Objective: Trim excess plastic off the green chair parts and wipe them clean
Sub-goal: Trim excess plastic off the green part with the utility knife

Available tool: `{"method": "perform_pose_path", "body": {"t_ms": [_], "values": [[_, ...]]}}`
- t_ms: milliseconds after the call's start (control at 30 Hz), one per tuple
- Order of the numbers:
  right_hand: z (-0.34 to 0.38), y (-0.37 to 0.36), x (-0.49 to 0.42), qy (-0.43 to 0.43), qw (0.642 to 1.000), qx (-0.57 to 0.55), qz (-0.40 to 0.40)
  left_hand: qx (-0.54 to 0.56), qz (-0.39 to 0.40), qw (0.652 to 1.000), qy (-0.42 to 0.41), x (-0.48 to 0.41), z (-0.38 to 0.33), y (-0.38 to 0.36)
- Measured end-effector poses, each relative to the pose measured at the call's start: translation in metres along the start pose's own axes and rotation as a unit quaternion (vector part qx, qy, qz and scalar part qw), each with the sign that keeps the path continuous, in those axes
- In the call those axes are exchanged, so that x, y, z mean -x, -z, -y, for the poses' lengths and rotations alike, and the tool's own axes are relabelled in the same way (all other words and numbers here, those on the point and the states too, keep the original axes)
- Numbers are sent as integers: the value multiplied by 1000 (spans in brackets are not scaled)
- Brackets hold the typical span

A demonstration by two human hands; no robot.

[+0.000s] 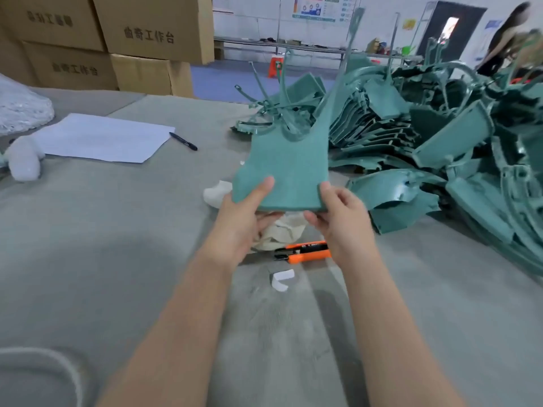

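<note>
A flat green chair part [289,165] with thin sprue stems rising from its far end is held up above the grey table. My left hand [244,218] grips its near left corner, thumb on top. My right hand [340,215] pinches its near right corner. Under the part lies a crumpled beige cloth [282,230]. An orange utility knife [305,252] rests on the table just below my hands. A large heap of green chair parts [426,148] fills the right side.
A white paper sheet [102,138] and a black pen [183,141] lie at the left. White scraps [280,279] sit near the knife. Cardboard boxes [117,39] stand at the back left. A person [511,39] stands at the far right.
</note>
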State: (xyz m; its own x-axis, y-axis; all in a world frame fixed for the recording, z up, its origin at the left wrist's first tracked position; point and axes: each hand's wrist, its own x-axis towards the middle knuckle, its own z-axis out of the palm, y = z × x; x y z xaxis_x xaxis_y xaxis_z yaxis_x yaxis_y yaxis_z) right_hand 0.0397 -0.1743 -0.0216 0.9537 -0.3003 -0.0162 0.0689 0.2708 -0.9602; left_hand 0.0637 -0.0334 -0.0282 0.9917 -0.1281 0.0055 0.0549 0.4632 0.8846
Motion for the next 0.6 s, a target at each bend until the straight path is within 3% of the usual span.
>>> {"method": "perform_pose_path", "body": {"t_ms": [67, 133, 200, 233, 300, 367, 433, 600], "values": [[-3, 3, 0, -9, 998, 57, 29, 34, -6, 999, -9, -3, 1, 7], [1, 15, -3, 38, 970, 237, 28, 93, -32, 995, -12, -6, -3, 14], [8, 31, -3, 88, 888, 450, 45, 148, -78, 986, -8, -8, -9, 22], [10, 37, 0, 73, 845, 524, 85, 164, -99, 982, -2, -8, -12, 25], [10, 40, 6, -14, 773, 610, 175, 183, -132, 974, 15, -9, -15, 30], [6, 32, 7, -47, 711, 673, 197, 187, -153, 970, 27, -10, -16, 34], [4, 24, 6, -31, 697, 694, 178, 202, -158, 966, 34, -11, -16, 35], [4, 24, 8, -15, 709, 681, 181, 281, -149, 948, 28, -9, -15, 33]]}}
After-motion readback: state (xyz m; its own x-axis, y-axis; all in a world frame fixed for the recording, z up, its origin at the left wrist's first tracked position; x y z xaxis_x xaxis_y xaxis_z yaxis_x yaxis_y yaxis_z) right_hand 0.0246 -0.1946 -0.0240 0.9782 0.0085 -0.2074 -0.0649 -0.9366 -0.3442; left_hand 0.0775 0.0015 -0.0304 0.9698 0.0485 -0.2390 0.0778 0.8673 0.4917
